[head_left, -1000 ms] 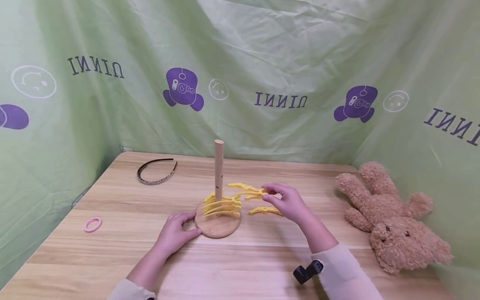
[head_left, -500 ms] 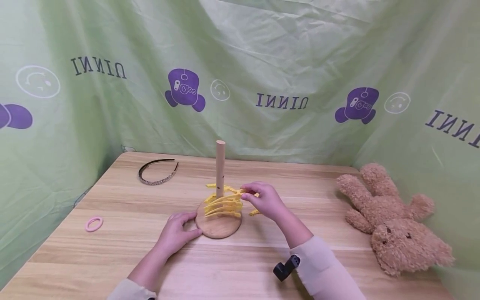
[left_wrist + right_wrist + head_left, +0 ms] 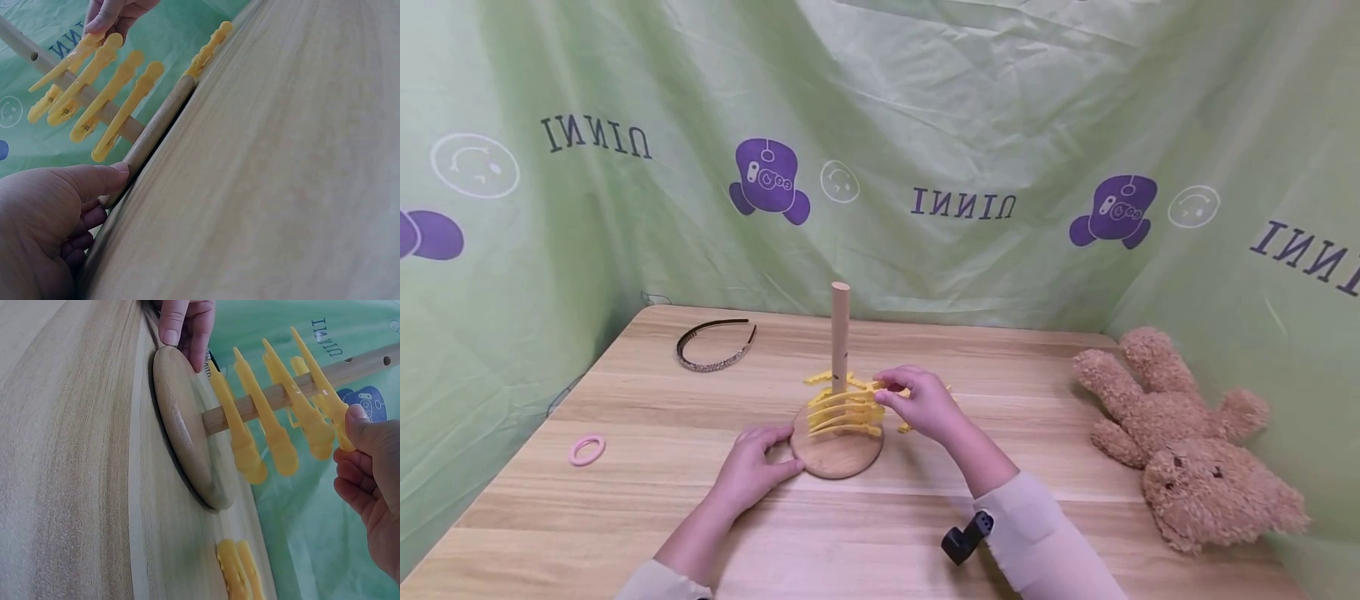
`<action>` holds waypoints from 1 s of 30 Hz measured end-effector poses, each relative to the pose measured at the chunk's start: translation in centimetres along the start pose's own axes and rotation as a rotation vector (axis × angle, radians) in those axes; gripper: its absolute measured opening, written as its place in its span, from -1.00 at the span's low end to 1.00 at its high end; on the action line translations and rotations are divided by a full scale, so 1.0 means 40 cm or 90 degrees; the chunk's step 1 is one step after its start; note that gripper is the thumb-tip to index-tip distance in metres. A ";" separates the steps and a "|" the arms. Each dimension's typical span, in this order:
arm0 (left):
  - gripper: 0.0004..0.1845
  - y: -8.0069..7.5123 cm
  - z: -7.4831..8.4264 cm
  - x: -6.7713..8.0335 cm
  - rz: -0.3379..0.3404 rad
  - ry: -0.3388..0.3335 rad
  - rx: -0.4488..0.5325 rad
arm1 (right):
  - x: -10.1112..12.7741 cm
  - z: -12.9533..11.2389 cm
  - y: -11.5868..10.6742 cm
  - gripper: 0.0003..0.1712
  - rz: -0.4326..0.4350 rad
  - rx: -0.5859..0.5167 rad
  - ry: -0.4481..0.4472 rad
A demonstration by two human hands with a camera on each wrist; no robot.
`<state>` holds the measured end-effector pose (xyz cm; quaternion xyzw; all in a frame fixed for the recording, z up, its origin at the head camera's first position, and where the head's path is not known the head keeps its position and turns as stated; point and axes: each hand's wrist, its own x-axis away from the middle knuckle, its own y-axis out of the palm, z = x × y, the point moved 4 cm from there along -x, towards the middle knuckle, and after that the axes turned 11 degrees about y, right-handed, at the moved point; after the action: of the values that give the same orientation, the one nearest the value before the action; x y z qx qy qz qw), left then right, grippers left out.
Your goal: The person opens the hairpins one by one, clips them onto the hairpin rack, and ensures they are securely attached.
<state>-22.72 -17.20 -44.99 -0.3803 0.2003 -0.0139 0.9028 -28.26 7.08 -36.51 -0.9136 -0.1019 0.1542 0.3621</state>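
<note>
A wooden stand has a round base (image 3: pixel 837 462) and an upright post (image 3: pixel 840 333). My left hand (image 3: pixel 754 467) grips the base at its left edge, thumb and fingers on the rim. Several yellow alligator hair clips (image 3: pixel 247 434) are stacked along the lower post, their jaws straddling it. Above them, my right hand (image 3: pixel 922 406) pinches another yellow alligator hair clip (image 3: pixel 317 374) by its tail end, and its two arms lie either side of the post. In the right wrist view, more yellow clips (image 3: pixel 234 569) lie on the table beside the base; the right hand mostly hides them in the head view.
A black headband (image 3: pixel 711 365) with a glittery band lies at the back left of the wooden table (image 3: pixel 655 392). Nearer the left edge is a pink hair tie (image 3: pixel 587 451). A brown teddy bear (image 3: pixel 1195 458) lies along the right side. Green printed cloth (image 3: pixel 880 258) surrounds the table.
My right hand has moved left with the hair clip, from beside the stand to the post, and then slightly further left. The left hand has stayed on the base.
</note>
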 end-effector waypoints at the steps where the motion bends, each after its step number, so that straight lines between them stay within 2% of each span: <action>1: -0.38 0.000 0.000 0.000 0.000 0.000 0.000 | 0.001 -0.001 0.000 -0.68 0.000 0.001 -0.002; 11: -0.38 -0.001 0.003 0.000 0.003 0.001 0.001 | 0.009 0.004 0.003 -0.62 -0.022 0.004 0.006; 18: -0.38 0.000 0.002 0.000 0.001 0.001 0.001 | 0.015 0.006 0.002 -0.49 -0.036 -0.008 0.013; 24: -0.38 0.000 0.001 0.001 0.000 0.001 0.002 | 0.022 0.014 -0.009 -0.36 -0.047 -0.035 0.053; 30: -0.39 0.000 0.000 -0.001 0.001 0.000 0.000 | 0.034 0.052 -0.043 -0.42 -0.017 -0.043 0.099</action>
<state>-22.76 -17.21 -44.98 -0.3804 0.2007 -0.0129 0.9027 -27.88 10.05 -37.03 -0.9330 -0.0908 0.0743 0.3401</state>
